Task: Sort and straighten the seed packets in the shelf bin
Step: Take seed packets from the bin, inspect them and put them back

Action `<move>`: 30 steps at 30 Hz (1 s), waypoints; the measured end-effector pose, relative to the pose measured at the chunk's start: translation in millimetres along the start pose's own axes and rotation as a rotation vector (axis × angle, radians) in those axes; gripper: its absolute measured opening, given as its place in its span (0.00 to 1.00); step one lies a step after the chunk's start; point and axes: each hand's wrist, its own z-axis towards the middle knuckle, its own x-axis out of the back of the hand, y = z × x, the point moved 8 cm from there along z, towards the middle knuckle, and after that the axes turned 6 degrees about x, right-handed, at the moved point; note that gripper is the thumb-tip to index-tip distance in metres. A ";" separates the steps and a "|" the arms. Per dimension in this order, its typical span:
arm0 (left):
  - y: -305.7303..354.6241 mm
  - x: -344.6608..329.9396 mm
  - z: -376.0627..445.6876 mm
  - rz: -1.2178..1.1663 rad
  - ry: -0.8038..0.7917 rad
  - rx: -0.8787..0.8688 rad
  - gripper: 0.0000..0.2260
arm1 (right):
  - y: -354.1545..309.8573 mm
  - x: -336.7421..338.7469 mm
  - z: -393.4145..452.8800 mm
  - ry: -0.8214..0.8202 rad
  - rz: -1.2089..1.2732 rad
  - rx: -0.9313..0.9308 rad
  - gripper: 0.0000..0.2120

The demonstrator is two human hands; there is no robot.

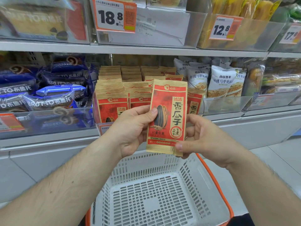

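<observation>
We are holding one sunflower seed packet (167,115) upright before the seed bin (97,115), left hand (132,128) and right hand (203,137) pinching its edges, apparently checking its face before reshelving.

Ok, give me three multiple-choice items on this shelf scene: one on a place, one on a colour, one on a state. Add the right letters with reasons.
1. Where is the white perforated plastic basket?
A. Below the hands
B. On the upper shelf
C. Inside the shelf bin

2. What colour is that basket's rim?
A. Green
B. Orange
C. Black

3. How is the red and tan paper seed packet held?
A. Lying in the basket
B. By one hand only
C. By both hands

Answers: 1 A, it sits under both forearms. 2 B, an orange edge runs along its side. 3 C, the left hand pinches its left edge and the right hand grips its lower right corner.
</observation>
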 end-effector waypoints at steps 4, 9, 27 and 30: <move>2.6 2.8 -1.8 0.189 0.085 -0.091 0.09 | -2.2 -6.0 0.0 0.047 -0.138 -0.025 0.27; -5.1 -11.8 -4.6 0.318 0.017 -0.093 0.25 | -2.4 -14.9 -0.6 0.023 -0.186 0.012 0.31; -20.2 -31.2 -6.9 0.260 -0.208 0.011 0.14 | -8.6 -6.0 11.5 0.247 0.066 0.211 0.10; -22.6 -39.8 -12.7 0.199 -0.385 0.077 0.11 | -6.6 -9.1 12.2 0.191 0.196 0.178 0.10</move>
